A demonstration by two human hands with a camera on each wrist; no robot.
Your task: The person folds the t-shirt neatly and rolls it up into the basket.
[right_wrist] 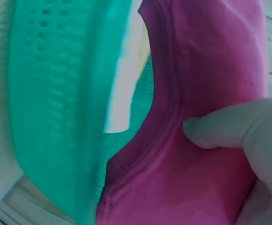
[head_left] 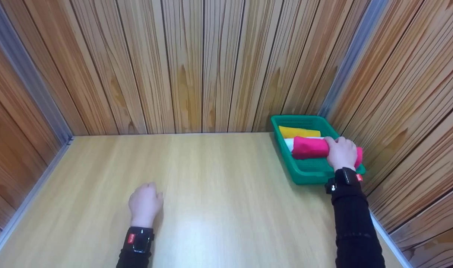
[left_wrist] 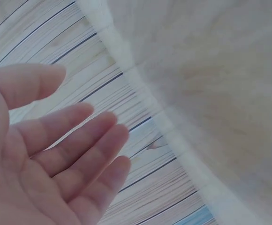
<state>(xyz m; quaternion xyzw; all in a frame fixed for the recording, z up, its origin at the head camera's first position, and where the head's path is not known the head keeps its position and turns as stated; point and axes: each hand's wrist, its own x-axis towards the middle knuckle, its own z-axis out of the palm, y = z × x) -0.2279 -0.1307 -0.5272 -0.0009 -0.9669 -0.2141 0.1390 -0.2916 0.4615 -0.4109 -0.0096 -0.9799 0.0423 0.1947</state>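
Note:
At the basket on the right, my right hand (head_left: 342, 152) grips a pink rolled cloth (head_left: 309, 147). The right wrist view shows the thumb (right_wrist: 215, 129) pressing on the fabric beside a stitched hem; the other fingers are mostly hidden. This cloth lies across the green plastic basket (head_left: 299, 175), over a white cloth (head_left: 289, 143) that shows only in part. Behind them a yellow cloth (head_left: 299, 132) lies in the basket. My left hand (head_left: 145, 203) is over the table at the left, holding nothing, its fingers loosely bent in the left wrist view.
The light wooden table (head_left: 211, 178) has wood-plank walls (head_left: 185, 67) at the back and both sides. The basket stands in the back right corner, close to the right wall (head_left: 409, 123). Grey metal strips (head_left: 36, 74) run along the wall corners.

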